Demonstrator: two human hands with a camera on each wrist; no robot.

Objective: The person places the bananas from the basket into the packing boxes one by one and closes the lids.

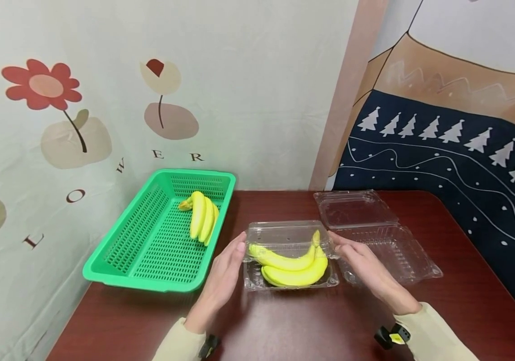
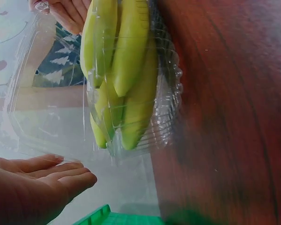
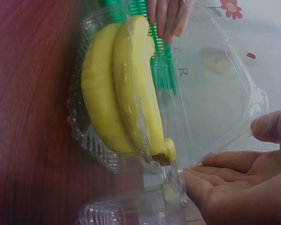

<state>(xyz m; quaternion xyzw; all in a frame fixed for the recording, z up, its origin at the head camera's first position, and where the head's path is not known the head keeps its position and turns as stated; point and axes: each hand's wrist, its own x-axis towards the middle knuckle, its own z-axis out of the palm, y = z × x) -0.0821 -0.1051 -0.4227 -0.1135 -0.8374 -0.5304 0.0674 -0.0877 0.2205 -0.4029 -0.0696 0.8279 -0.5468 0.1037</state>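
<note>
A hinged clear plastic container (image 1: pixel 250 283) stands in front of me, its lid (image 1: pixel 280 228) tilted partway over the base. Yellow bananas (image 1: pixel 295 275) lie inside it; in the left wrist view several bananas (image 2: pixel 131 61) show through the plastic. My left hand (image 1: pixel 223 268) is at the lid's left edge, fingers extended; the left wrist view has those fingers (image 2: pixel 61 176) right at the rim. On the other side, my right hand (image 1: pixel 365 263) touches the lid's right edge. Its thumb (image 3: pixel 267 127) rests at a lid corner, with extended fingers (image 3: pixel 225 171) along the side.
A green plastic basket (image 1: pixel 119 220) stands on the left, holding another bunch of bananas (image 1: pixel 201 215). To the right, a second clear container (image 1: pixel 388 250) lies unfolded on the dark red table (image 1: pixel 293 326). A printed cloth (image 1: pixel 257 100) hangs behind the table.
</note>
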